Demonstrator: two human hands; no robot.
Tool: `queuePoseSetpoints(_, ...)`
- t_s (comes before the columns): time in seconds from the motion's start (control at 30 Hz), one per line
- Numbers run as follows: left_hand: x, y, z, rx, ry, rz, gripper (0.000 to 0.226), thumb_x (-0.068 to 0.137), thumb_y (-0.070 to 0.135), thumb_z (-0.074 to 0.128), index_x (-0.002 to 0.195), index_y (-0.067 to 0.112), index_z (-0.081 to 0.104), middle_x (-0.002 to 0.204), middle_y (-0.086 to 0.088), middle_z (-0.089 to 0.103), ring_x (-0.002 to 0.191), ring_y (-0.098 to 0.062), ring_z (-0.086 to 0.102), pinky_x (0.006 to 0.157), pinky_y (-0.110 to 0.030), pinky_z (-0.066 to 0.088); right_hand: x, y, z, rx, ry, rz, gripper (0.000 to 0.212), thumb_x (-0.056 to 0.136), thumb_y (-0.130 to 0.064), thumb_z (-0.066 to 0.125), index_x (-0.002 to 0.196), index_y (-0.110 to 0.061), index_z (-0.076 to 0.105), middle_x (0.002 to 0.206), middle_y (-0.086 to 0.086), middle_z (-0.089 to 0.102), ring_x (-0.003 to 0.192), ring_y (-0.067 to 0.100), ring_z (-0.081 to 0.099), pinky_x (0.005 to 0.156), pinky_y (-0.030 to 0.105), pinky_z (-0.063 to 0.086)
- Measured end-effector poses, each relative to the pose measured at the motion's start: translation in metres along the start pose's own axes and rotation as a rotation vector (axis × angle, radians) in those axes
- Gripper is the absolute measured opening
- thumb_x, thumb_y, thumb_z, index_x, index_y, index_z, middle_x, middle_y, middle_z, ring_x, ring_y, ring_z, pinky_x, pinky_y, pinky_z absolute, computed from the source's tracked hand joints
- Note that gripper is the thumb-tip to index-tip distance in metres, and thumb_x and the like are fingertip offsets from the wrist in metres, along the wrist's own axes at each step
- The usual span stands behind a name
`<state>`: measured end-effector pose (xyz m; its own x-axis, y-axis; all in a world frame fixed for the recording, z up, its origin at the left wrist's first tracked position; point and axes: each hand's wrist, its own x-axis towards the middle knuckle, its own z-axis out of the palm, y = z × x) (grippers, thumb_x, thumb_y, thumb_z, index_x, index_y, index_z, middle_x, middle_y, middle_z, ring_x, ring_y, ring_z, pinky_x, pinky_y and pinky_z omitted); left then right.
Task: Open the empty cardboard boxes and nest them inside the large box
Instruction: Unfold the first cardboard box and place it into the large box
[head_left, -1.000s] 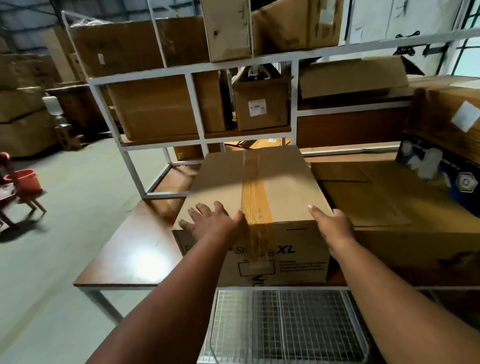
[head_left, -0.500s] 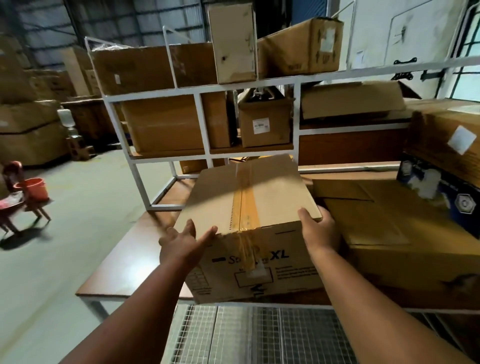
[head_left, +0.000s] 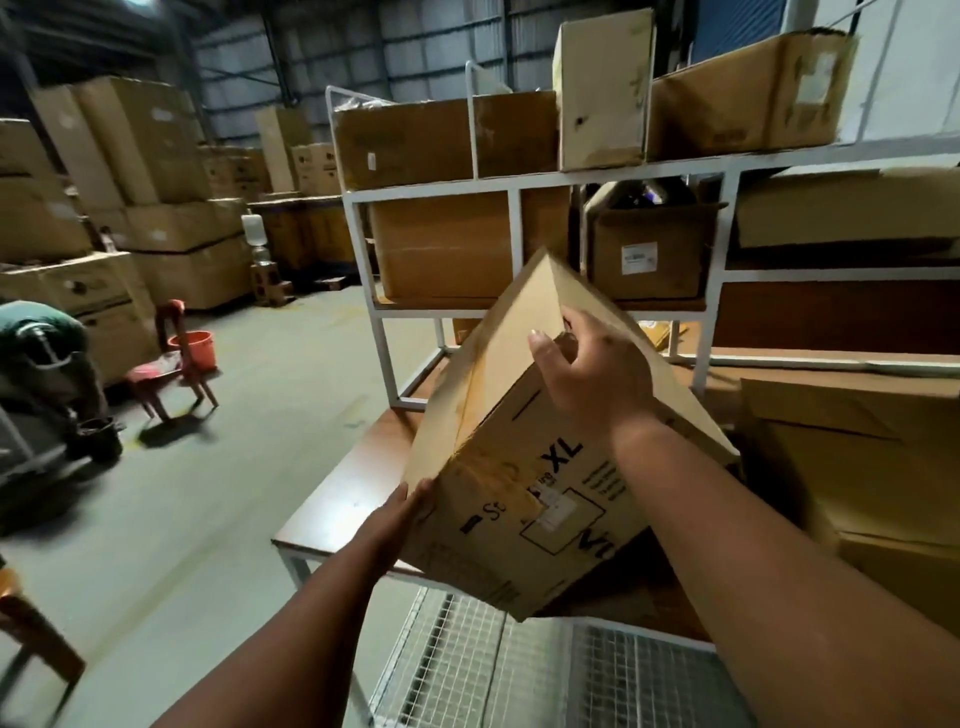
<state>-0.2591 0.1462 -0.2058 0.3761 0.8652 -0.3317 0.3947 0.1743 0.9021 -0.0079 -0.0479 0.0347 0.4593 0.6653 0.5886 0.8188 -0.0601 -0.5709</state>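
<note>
Item 1: taped box (head_left: 524, 441), brown cardboard w/ "XL" print on the side facing us. We hold it tilted in the air over the near left corner of the table (head_left: 337, 488), one corner up, one corner down toward the wire rack (head_left: 519, 670) below. Tape seam runs along the left-facing panel; flaps look closed.

Item 2: left hand (head_left: 400, 514). It sits at the box's lower left edge, fingers going under and out of sight. It bears on the box, but we cannot tell if fingers are curled or flat.

Item 3: right hand (head_left: 592, 374). It is on the upper part of the box, fingers bent over the top edge, thumb on the printed side: grasping the box.

Item 4: big flat box (head_left: 852, 467), right side of table, just beside the held box; whether they touch, cannot tell.

Item 5: white metal shelf (head_left: 519, 187) behind table, stacked w/ cardboard boxes on both levels; one small box (head_left: 647, 254) w/ white label, mid level.

Item 6: floor area left. Red chair (head_left: 171, 364) w/ orange bucket (head_left: 192, 345) just behind it; stacks of cartons (head_left: 130, 208) along the far wall. Dark machine (head_left: 41, 374) at far left edge, blurry.
</note>
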Motion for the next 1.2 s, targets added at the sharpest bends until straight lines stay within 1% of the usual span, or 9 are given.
queuePoseSetpoints(0.13,-0.068,0.017,0.002,-0.148,-0.069,0.026,0.065,0.097,0.073,0.061,0.135,0.022,0.074,0.133,-0.001,0.077,0.111,-0.014,0.076,0.077,-0.029,0.059,0.005,-0.056,0.052,-0.173,-0.075,-0.188,0.055,0.108,-0.054,0.044,0.143,-0.016,0.063,0.135,0.009,0.07,0.12,0.029,0.064,0.097,0.043,0.049)
queuePoseSetpoints(0.33,-0.074,0.076,-0.024,-0.286,0.203,0.311,0.076,0.089,0.087,0.054,0.131,0.027,0.074,0.121,-0.007,0.079,0.116,-0.028,0.074,0.099,-0.051,0.059,-0.025,-0.084,0.125,-0.132,-0.191,-0.459,0.042,0.111,-0.04,0.043,0.128,-0.015,0.072,0.128,0.008,0.074,0.115,0.029,0.068,0.11,0.051,0.048)
queuePoseSetpoints(0.4,-0.083,0.113,-0.039,-0.284,0.309,0.481,0.068,0.094,0.081,0.058,0.136,0.027,0.066,0.127,-0.003,0.075,0.116,-0.027,0.073,0.095,-0.05,0.06,-0.034,-0.076,0.13,-0.157,-0.08,-0.446,0.039,0.109,-0.04,0.05,0.126,-0.017,0.076,0.133,0.008,0.075,0.123,0.029,0.068,0.124,0.062,0.036)
queuePoseSetpoints(0.53,-0.088,0.172,-0.049,0.215,0.59,0.692,0.057,0.105,0.05,0.064,0.156,0.032,0.049,0.144,0.008,0.05,0.126,-0.013,0.054,0.091,-0.031,0.056,-0.026,-0.044,0.107,-0.301,0.223,-0.146,0.035,0.104,-0.047,0.061,0.126,-0.023,0.072,0.154,0.013,0.059,0.148,0.037,0.049,0.127,0.073,0.015)
queuePoseSetpoints(0.63,-0.085,0.188,-0.034,0.565,0.618,0.633,0.047,0.103,0.056,0.05,0.141,0.03,0.063,0.145,-0.009,0.052,0.131,-0.034,0.054,0.1,-0.047,0.058,-0.01,-0.02,0.085,-0.15,0.118,0.361,0.058,0.102,-0.059,0.061,0.149,-0.026,0.051,0.161,0.017,0.041,0.147,0.046,0.043,0.117,0.073,0.039)
queuePoseSetpoints(0.73,-0.085,0.19,-0.027,0.499,0.67,0.517,0.047,0.098,0.059,0.046,0.114,0.022,0.07,0.114,-0.01,0.058,0.099,-0.03,0.064,0.087,-0.047,0.063,-0.013,-0.022,0.073,0.44,-0.044,0.73,0.067,0.102,-0.065,0.062,0.153,-0.024,0.049,0.126,0.008,0.065,0.11,0.031,0.068,0.093,0.056,0.061)
queuePoseSetpoints(0.87,-0.091,0.182,-0.04,0.438,0.654,0.551,0.042,0.096,0.059,0.046,0.093,0.025,0.072,0.094,-0.002,0.07,0.073,-0.017,0.068,0.063,-0.032,0.059,-0.029,-0.03,0.08,0.475,0.007,0.55,0.055,0.106,-0.06,0.062,0.146,-0.023,0.059,0.106,-0.004,0.071,0.093,0.015,0.07,0.071,0.034,0.057)
queuePoseSetpoints(1.07,-0.117,0.155,-0.103,0.243,0.711,0.497,0.025,0.104,0.037,0.056,0.105,0.034,0.08,0.102,0.01,0.071,0.078,-0.004,0.058,0.064,-0.027,0.046,-0.046,-0.087,0.101,0.334,-0.017,0.205,0.095,0.089,-0.087,0.047,0.165,-0.03,0.046,0.142,-0.002,0.07,0.128,0.021,0.068,0.097,0.048,0.065)
queuePoseSetpoints(1.2,-0.134,0.11,-0.131,0.037,0.727,0.35,0.03,0.101,0.043,0.058,0.074,0.039,0.071,0.092,0.003,0.075,0.082,-0.013,0.064,0.074,-0.039,0.053,-0.049,-0.139,0.122,0.125,0.024,-0.011,0.084,0.096,-0.078,0.045,0.162,-0.027,0.051,0.148,0.001,0.066,0.135,0.027,0.06,0.107,0.051,0.055)
